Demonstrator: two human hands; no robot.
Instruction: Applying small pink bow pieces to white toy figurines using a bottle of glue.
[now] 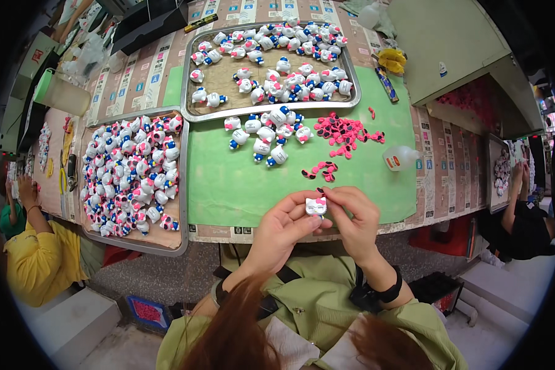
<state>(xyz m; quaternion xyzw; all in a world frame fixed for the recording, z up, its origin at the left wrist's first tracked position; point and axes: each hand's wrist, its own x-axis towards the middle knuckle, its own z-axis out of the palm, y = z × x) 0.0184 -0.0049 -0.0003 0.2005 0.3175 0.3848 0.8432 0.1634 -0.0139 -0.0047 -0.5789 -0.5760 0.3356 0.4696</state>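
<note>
Close to the table's front edge, my left hand (280, 229) is closed round a small white cat figurine (316, 206) with a pink bow, its face turned up. My right hand (356, 216) pinches a tiny pink-and-black piece (321, 190), shaped like sunglasses, at the top of the figurine's head. Just beyond my hands, several loose pink-and-black pieces (322, 169) lie on the green mat (228, 191), with a larger pile of pink pieces (342, 131) farther off. A group of white figurines (262, 135) lies left of that pile.
A metal tray (186, 185) at left is full of figurines with pink parts. Another metal tray (194, 117) at the back holds more figurines. A white bottle (401, 158) stands at right, near a yellow-wrapped thing (391, 60) and a grey cabinet (456, 49). Other people work on both sides.
</note>
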